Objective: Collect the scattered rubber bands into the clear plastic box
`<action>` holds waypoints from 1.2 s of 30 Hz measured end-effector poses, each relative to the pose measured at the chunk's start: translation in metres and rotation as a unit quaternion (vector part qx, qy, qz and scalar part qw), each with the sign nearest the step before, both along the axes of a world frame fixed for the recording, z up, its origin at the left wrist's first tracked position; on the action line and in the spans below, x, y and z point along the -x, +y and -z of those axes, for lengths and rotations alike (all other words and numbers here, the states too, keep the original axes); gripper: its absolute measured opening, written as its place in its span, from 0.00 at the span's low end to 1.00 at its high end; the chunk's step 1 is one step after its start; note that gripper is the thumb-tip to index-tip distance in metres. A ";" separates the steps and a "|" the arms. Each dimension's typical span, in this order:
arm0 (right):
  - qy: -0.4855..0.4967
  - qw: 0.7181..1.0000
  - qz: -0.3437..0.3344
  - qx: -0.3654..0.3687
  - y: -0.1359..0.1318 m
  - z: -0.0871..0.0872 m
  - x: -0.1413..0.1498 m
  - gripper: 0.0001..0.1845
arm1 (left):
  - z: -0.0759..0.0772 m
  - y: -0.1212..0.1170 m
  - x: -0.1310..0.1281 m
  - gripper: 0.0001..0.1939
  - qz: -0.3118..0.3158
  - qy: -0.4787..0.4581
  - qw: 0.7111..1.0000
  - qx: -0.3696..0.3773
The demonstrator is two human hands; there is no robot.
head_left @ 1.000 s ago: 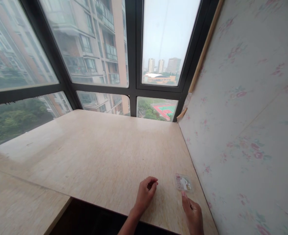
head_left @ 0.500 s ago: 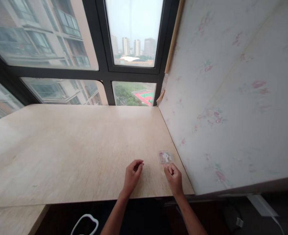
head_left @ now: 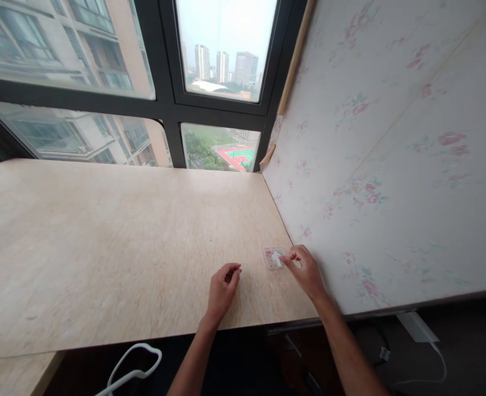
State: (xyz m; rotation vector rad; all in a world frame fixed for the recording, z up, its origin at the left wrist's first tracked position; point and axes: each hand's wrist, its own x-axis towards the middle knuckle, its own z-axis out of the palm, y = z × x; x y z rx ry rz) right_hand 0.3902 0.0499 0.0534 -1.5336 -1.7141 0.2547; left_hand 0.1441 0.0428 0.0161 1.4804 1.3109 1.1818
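A small clear plastic box (head_left: 271, 259) with pinkish contents and a white patch lies flat on the pale counter near the wall. My right hand (head_left: 304, 269) is at its right end, thumb tip over the box's edge and fingers curled close to the thumb. Whatever those fingers pinch is too small to make out. Left of the box, my left hand (head_left: 223, 286) hovers just over the counter, thumb and forefinger brought together. Any small item between its fingertips cannot be made out.
The marble-patterned counter (head_left: 123, 247) runs to a dark window frame (head_left: 218, 114) at the back. A flowered wall (head_left: 391, 181) borders it on the right. Below the front edge are a white looped object (head_left: 147, 352) and a white block with a cable (head_left: 418, 327).
My right hand has moved from in front of the box to its right end, and its fingers now reach over the edge. The left hand keeps its pinch. The view has shifted slightly.
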 end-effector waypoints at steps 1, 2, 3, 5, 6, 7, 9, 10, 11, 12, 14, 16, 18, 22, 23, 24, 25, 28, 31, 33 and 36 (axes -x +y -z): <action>-0.035 0.999 -0.030 0.008 0.006 -0.001 -0.004 0.15 | 0.000 0.000 0.000 0.11 0.001 0.001 1.000 0.000; -0.066 0.996 -0.056 0.026 0.012 0.000 -0.007 0.20 | 0.001 0.000 0.000 0.11 0.003 0.002 1.000 -0.001; -0.093 0.991 -0.076 0.051 0.017 0.002 -0.009 0.29 | 0.001 0.000 0.000 0.11 0.004 0.005 1.000 -0.002; -0.127 0.980 -0.103 0.111 0.025 0.007 -0.012 0.41 | 0.002 0.001 0.000 0.11 0.007 0.008 1.000 -0.003; -0.133 0.975 -0.113 0.138 0.028 0.009 -0.012 0.43 | 0.003 0.001 0.000 0.11 0.008 0.008 1.000 -0.003; -0.135 0.971 -0.120 0.157 0.030 0.011 -0.011 0.43 | 0.003 0.001 0.000 0.11 0.009 0.008 1.000 -0.003; -0.127 0.969 -0.133 0.166 0.032 0.010 -0.005 0.42 | 0.004 0.000 0.000 0.10 0.011 0.006 1.000 -0.005; -0.119 0.970 -0.140 0.158 0.032 0.009 0.000 0.41 | 0.003 0.000 0.000 0.10 0.013 0.005 1.000 -0.005; -0.109 0.972 -0.145 0.147 0.032 0.006 0.006 0.41 | 0.003 -0.001 0.000 0.10 0.014 0.002 1.000 -0.006; -0.098 0.975 -0.149 0.136 0.032 0.003 0.013 0.41 | 0.002 -0.001 0.000 0.10 0.014 -0.004 1.000 -0.006; -0.072 0.976 -0.162 0.124 0.033 -0.004 0.030 0.41 | 0.001 -0.003 0.000 0.10 0.003 -0.030 1.000 -0.001; -0.047 0.975 -0.181 0.120 0.035 -0.011 0.050 0.41 | -0.001 -0.004 0.001 0.12 -0.019 -0.087 0.996 0.012; -0.020 0.972 -0.203 0.120 0.039 -0.017 0.070 0.41 | -0.002 -0.003 0.004 0.20 -0.041 -0.175 0.983 0.039; 0.037 0.958 -0.256 0.126 0.047 -0.028 0.113 0.36 | -0.003 0.002 0.026 0.33 -0.058 -0.346 0.932 0.095; 0.043 0.955 -0.267 0.124 0.048 -0.031 0.123 0.34 | -0.004 0.003 0.034 0.33 -0.056 -0.370 0.922 0.098; 0.047 0.952 -0.278 0.122 0.049 -0.034 0.133 0.32 | -0.006 0.003 0.042 0.34 -0.054 -0.388 0.915 0.096; 0.049 0.948 -0.290 0.122 0.050 -0.036 0.143 0.29 | -0.008 0.003 0.050 0.33 -0.051 -0.400 0.911 0.091; 0.065 0.926 -0.339 0.151 0.052 -0.044 0.169 0.25 | -0.016 0.002 0.072 0.30 -0.049 -0.418 0.905 0.067; 0.080 0.896 -0.396 0.183 0.055 -0.051 0.186 0.24 | -0.023 0.001 0.090 0.26 -0.063 -0.410 0.909 0.043; 0.066 0.883 -0.426 0.184 0.059 -0.056 0.193 0.23 | -0.026 0.002 0.099 0.25 -0.070 -0.390 0.917 0.037; 0.017 0.866 -0.465 0.182 0.065 -0.062 0.201 0.21 | -0.027 0.005 0.111 0.25 -0.074 -0.351 0.933 0.043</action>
